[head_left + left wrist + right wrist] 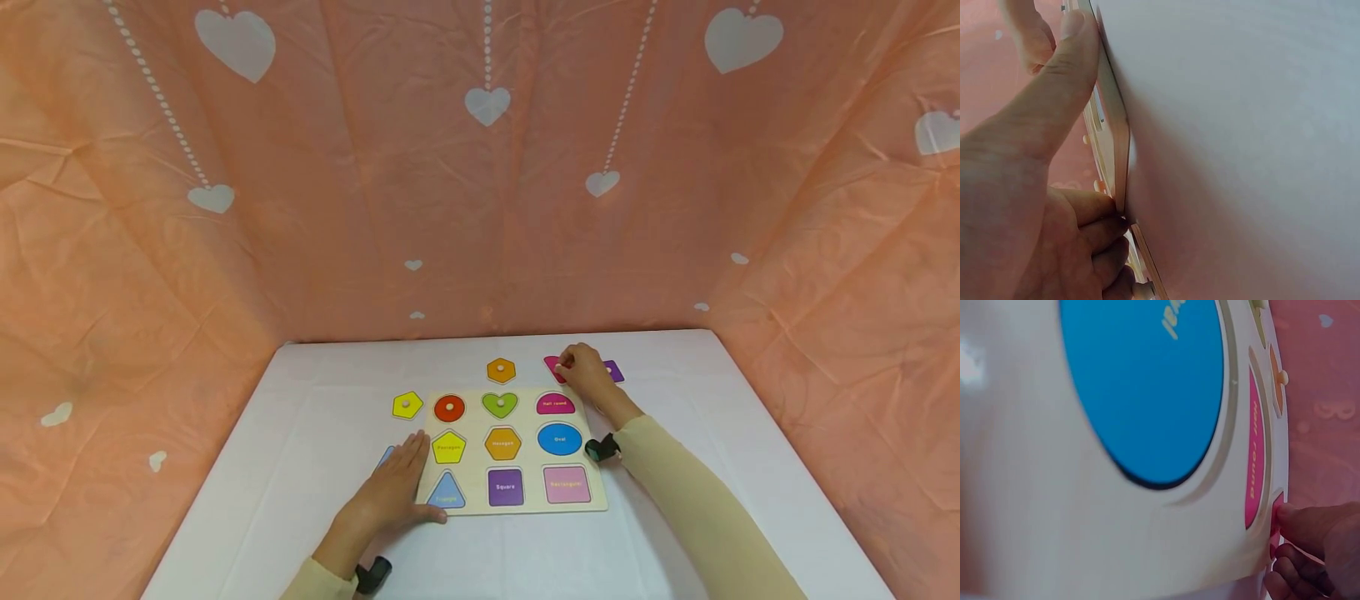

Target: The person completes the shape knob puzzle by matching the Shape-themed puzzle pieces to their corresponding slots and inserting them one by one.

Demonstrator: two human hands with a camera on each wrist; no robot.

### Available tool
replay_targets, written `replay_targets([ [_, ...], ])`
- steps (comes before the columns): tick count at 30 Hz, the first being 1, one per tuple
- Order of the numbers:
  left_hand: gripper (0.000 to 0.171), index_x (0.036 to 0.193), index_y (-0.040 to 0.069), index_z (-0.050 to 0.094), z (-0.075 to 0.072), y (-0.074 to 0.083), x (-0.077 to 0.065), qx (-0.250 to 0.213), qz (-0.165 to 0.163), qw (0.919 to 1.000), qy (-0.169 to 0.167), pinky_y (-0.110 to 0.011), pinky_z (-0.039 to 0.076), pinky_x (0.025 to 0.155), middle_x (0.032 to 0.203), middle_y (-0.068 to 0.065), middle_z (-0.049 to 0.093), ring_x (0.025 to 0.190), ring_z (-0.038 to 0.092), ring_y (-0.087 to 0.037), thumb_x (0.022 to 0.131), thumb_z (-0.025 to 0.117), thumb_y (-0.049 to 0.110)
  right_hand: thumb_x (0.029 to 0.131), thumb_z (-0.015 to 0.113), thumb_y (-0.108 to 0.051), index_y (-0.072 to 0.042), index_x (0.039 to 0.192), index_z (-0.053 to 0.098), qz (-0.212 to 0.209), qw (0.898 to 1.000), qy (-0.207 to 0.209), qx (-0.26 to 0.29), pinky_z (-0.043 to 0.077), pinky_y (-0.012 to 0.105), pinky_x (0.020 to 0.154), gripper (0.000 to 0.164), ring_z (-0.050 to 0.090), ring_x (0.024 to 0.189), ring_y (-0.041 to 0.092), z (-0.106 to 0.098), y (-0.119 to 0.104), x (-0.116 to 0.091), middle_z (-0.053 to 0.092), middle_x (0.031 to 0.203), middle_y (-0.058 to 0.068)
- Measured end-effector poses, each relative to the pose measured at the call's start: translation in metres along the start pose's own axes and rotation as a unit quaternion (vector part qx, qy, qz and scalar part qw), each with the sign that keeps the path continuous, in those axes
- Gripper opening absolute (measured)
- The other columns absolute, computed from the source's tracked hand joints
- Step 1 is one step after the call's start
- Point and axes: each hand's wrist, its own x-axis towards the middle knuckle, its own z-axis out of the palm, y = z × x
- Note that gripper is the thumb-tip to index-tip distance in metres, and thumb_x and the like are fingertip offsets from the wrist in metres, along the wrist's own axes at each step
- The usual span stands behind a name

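One pink piece (551, 363), just beyond the far edge of the puzzle board (476, 487), and the right hand (592, 377) has it in a narrow, pinching grip! Purple piece (617, 372) close by on the surface (315, 417). Over to the left hand (392, 485): grip wide, thumb at the near edge, fingers along the side.

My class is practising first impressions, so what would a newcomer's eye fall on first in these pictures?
Probably the shape board, bright with coloured shapes, on the white table, low in the head view. Next, the right hand pinching a pink piece near its far right corner, and the left hand at its left edge. Behind, white hearts dot the peach backdrop.
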Motion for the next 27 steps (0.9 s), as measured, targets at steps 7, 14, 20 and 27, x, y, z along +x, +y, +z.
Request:
replay_targets([
  [7, 0.126, 0.166, -0.005, 0.030, 0.000, -0.001, 0.001, 0.004, 0.000, 1.0000, -0.006, -0.054, 0.023, 0.133, 0.175, -0.021, 0.027, 0.164, 0.023, -0.036, 0.075, 0.095, 0.054, 0.102, 0.074, -0.010, 0.003, 0.112, 0.069, -0.019, 1.000, 0.012, -0.007, 0.061, 0.047, 0.100, 0.018, 0.062, 0.103, 0.033, 0.001, 0.002, 0.001, 0.066, 0.108, 0.019],
  [14, 0.127, 0.166, -0.005, 0.029, 0.000, -0.002, 0.002, 0.005, 0.000, 1.0000, -0.008, -0.054, 0.022, 0.133, 0.175, -0.021, 0.026, 0.164, 0.022, -0.036, 0.075, 0.095, 0.054, 0.102, 0.074, -0.013, 0.001, 0.112, 0.070, -0.019, 1.000, 0.017, -0.004, 0.061, 0.047, 0.101, 0.018, 0.063, 0.104, 0.033, 0.002, 0.002, -0.001, 0.066, 0.109, 0.018],
  [20, 0.128, 0.166, -0.005, 0.029, 0.001, -0.002, 0.002, 0.005, 0.003, 1.0000, -0.004, -0.053, 0.023, 0.133, 0.175, -0.022, 0.027, 0.163, 0.024, -0.036, 0.074, 0.095, 0.054, 0.103, 0.074, -0.013, 0.001, 0.114, 0.070, -0.018, 1.000, 0.014, 0.002, 0.060, 0.047, 0.103, 0.018, 0.062, 0.106, 0.033, -0.002, -0.002, -0.004, 0.065, 0.110, 0.018],
  [27, 0.127, 0.166, -0.005, 0.031, 0.002, -0.004, 0.002, 0.005, 0.003, 1.0000, -0.001, -0.053, 0.024, 0.133, 0.175, -0.021, 0.027, 0.163, 0.024, -0.036, 0.074, 0.095, 0.054, 0.103, 0.074, -0.014, 0.000, 0.113, 0.071, -0.020, 1.000, 0.007, 0.007, 0.061, 0.044, 0.099, 0.017, 0.061, 0.103, 0.030, -0.005, -0.008, -0.010, 0.064, 0.109, 0.016],
])
